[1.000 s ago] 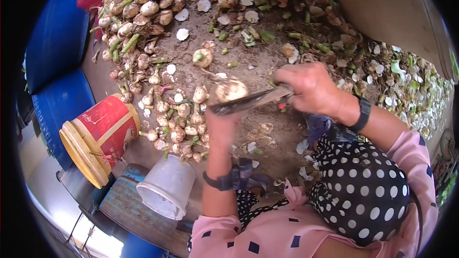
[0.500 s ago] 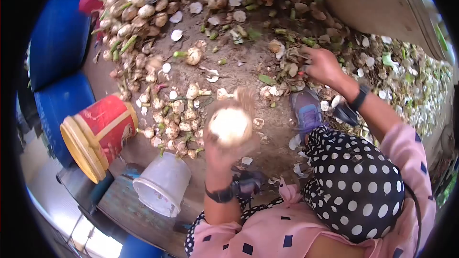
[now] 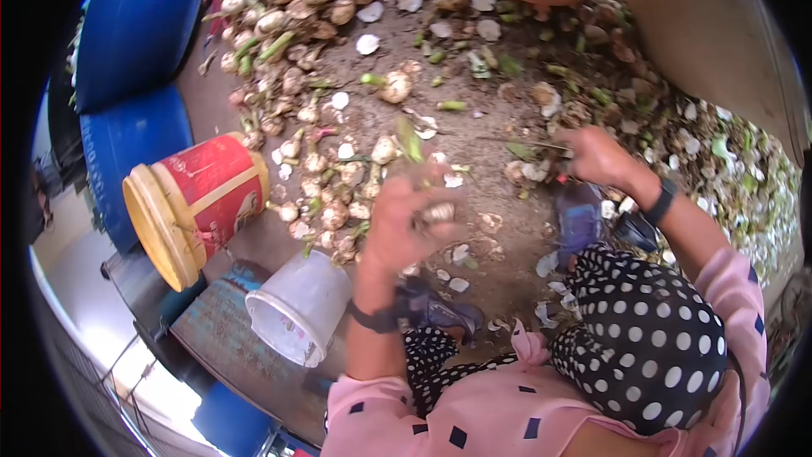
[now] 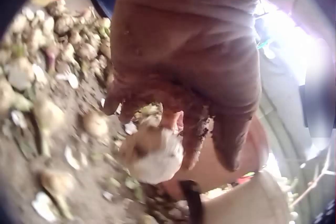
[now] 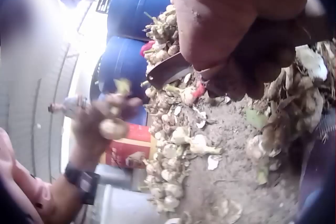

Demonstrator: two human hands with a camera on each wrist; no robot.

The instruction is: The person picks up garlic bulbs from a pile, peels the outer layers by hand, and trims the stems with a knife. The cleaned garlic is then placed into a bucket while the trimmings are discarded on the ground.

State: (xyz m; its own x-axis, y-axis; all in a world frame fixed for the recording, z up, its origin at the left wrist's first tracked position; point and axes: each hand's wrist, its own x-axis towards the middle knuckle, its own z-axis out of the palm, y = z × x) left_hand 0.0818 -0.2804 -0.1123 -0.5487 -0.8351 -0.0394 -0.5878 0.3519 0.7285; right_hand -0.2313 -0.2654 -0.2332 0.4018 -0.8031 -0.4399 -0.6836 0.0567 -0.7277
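My left hand (image 3: 397, 224) holds a pale bulb (image 3: 438, 213) in its fingers, with a blurred green stem (image 3: 410, 140) just above the hand. In the left wrist view the fingers of the left hand (image 4: 184, 77) point down around the blurred bulb (image 4: 157, 157); the right wrist view shows the bulb (image 5: 113, 128) against the fingers. My right hand (image 3: 596, 156) grips a knife (image 3: 529, 144), its thin blade pointing left, apart from the bulb. The broad blade (image 5: 170, 70) is clearer in the right wrist view.
Many bulbs with stems (image 3: 334, 216) lie on the ground left of the hands, with a heap beyond. A red and yellow bucket (image 3: 211, 190) and a white bucket (image 3: 300, 309) lie tipped at left. Peelings (image 3: 744, 195) cover the right side. A shoe (image 3: 579, 220) is below the right hand.
The left hand has turned, so the bulb's pale cut face seen half a second ago no longer faces the head view. The knife, seen crossing beside the bulb a second ago, is now away to the right.
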